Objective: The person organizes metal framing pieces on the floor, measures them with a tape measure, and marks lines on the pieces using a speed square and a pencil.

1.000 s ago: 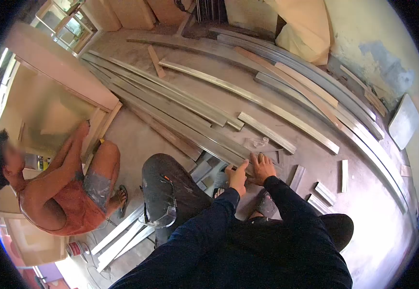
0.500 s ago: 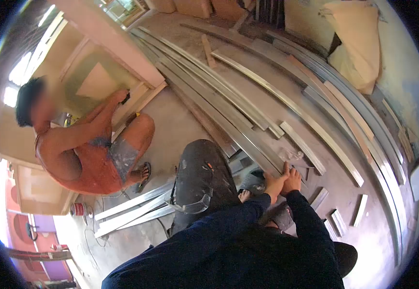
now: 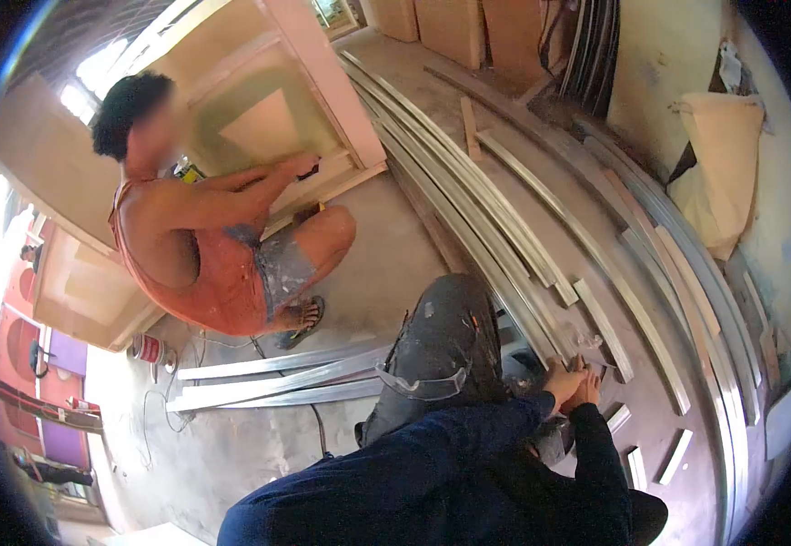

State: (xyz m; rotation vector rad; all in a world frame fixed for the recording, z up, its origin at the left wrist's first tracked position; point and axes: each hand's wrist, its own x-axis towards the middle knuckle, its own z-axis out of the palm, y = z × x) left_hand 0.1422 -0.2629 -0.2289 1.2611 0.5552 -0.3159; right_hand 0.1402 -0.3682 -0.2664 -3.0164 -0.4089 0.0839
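My left hand [image 3: 559, 384] is closed at the near end of a long silvery metal channel [image 3: 513, 314], beside my bent knee. Right against it is my right hand [image 3: 584, 391], its fingers curled in; what they grip is hidden. A crumpled piece of clear plastic [image 3: 586, 340] lies just beyond both hands. Clear safety glasses [image 3: 423, 384] rest on my dark, paint-spotted trouser leg [image 3: 445, 328].
Several metal channels [image 3: 586, 273] and wood strips lie along the floor to the right, with short offcuts [image 3: 675, 457] nearer. More metal strips [image 3: 277, 387] lie to the left. A person in an orange top [image 3: 195, 264] squats by a wooden panel frame [image 3: 359, 173]. A sack [image 3: 718, 173] leans on the wall.
The view has swung, so the whole scene sits further right or lower. My hands stay together at the channel's end, fingers more curled. The other person keeps much the same squat.
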